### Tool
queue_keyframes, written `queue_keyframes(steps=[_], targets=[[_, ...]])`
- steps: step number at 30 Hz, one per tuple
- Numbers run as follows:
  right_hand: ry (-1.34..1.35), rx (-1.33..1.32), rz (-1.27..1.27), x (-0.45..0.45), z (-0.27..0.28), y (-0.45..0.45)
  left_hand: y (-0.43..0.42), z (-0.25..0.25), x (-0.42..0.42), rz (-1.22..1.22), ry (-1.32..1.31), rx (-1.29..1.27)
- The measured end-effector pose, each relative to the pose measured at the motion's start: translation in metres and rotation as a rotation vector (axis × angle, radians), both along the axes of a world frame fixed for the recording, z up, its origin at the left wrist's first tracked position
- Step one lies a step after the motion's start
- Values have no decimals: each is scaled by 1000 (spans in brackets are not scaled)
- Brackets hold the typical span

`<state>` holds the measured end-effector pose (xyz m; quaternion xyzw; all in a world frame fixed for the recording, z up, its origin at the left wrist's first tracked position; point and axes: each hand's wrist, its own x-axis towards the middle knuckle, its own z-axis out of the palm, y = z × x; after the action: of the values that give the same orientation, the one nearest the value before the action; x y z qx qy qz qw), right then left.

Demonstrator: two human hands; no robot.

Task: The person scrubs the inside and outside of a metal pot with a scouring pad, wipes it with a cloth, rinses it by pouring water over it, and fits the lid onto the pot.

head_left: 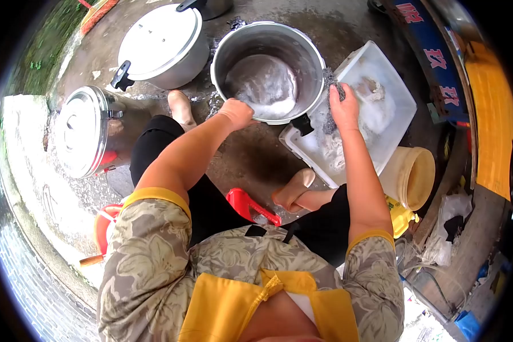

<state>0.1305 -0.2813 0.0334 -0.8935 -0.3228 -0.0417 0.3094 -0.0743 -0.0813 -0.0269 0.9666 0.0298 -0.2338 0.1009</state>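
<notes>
A large grey metal pot (pixel 225 54) stands tilted in front of me, with foamy water (pixel 268 91) at its bottom. At its near left rim, my left hand (pixel 237 114) is closed on the pot's edge. My right hand (pixel 345 105) is closed on a dark grey mesh scrubber (pixel 329 85), which lies against the outside of the pot's right rim. Beside that hand, a translucent white plastic tub (pixel 403 108) holds suds (pixel 376 114) and a whitish cloth-like item (pixel 333 151).
A lidded pressure cooker (pixel 159 43) stands at the upper left, a lidded steel container (pixel 82 131) below it. A beige bucket (pixel 419 176) is right of the tub. A red plastic object (pixel 242 205) lies between my legs. My bare-looking feet (pixel 295 191) flank the pot's near side.
</notes>
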Motion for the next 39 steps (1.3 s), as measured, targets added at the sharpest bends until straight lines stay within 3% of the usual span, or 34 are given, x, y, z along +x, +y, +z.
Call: queue_keyframes(steps=[2,8,13,15,20,29,31,33,36,39], targets=[[65,55,-5,-26,34,-13,-15,1,10,62,-148,-87],[336,216,-102,-66,54,-35,-39,41,53,209,-318,-228],[259,223,-116,-83,39,-18,-2,92,86,524,-467,-339],[427,249,-85,-80,38,0,18,90,102,614,-547,-374],[458,331,-60,-80,13,61,53,88,140,781,-656,-437],[772,422,-150,-77,-32,87,167,53,144,813,-685,-528],[845,408,-144,-80,-25,81,176,54,141,1044,-680,-378],[867,393,-149,-83,-21,76,186,45,140,1110,-800,-333],[825,438,-124,-85,-21,71,222,-3,116,1177,-771,-433],[789,435,-110,-78,-20,71,195,-22,96,1394,-899,-579]])
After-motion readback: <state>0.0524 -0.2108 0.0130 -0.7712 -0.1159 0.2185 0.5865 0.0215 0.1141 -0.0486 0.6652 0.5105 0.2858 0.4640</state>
